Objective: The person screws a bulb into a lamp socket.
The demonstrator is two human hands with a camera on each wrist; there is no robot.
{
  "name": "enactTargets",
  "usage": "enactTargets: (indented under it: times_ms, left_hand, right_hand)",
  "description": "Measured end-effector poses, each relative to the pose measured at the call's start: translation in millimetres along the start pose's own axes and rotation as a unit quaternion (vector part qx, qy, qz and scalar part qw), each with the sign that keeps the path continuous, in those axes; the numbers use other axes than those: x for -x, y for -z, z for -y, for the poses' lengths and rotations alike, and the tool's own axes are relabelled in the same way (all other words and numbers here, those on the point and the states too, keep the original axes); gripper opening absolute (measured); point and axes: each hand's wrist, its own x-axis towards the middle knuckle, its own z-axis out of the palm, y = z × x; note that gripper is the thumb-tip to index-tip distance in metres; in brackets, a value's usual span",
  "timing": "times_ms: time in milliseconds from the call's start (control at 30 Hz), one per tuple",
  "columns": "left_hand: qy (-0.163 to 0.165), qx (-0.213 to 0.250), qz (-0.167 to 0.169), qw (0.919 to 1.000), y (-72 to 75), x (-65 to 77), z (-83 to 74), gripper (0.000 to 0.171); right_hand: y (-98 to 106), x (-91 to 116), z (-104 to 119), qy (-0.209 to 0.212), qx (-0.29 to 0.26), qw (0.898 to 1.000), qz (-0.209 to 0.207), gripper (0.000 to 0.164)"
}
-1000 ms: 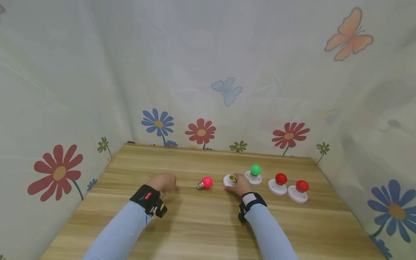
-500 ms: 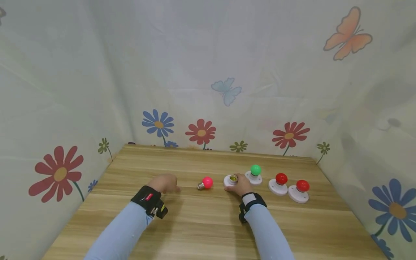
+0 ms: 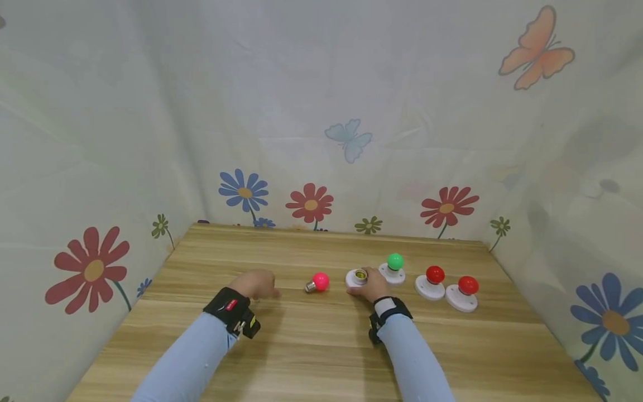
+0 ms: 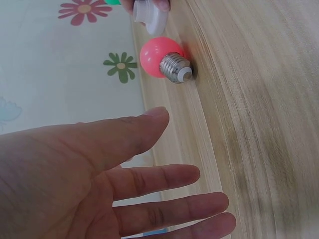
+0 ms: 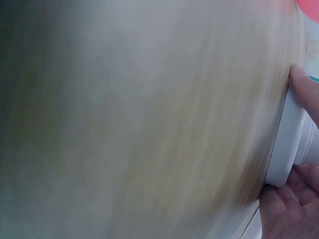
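Note:
My right hand grips the edge of a white round lamp holder that sits on the table, its brass-coloured socket facing up with no bulb in it. In the right wrist view, the thumb and fingers lie on either side of the holder's white base. A pink light bulb lies on its side left of the holder, its metal screw cap pointing toward my left. My left hand hovers over the table left of that bulb, holding nothing; in the left wrist view, the fingers are extended and apart from the bulb.
Right of my right hand stand more white holders with bulbs: a green bulb just behind it, then a red bulb and another red bulb. The wooden table meets a flower-printed curtain at the back and sides.
The view shifts slightly with the head. Both hands, the pink bulb and the lamp holders stay nearly where they were.

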Motion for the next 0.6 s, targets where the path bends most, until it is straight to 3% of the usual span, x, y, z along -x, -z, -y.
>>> enactTargets:
  times_ms: [267,367,600]
  left_hand:
    - [0.002,0.004,0.002,1.0,2.2,0.4,-0.7,0.029]
    - [0.002,0.007,0.002,1.0,4.3,0.0,-0.3,0.03]
    - [-0.001,0.013,0.017,0.9998,10.6,-5.4,-5.9,0.035]
  right_hand:
    - [12,-10,1,-0.002,0.001,0.998,0.06,0.085]
    - [30,-7,19,0.016,-0.011,0.998,0.065,0.083]
    - [84,28,72,0.105,-0.033,0.994,0.016,0.073]
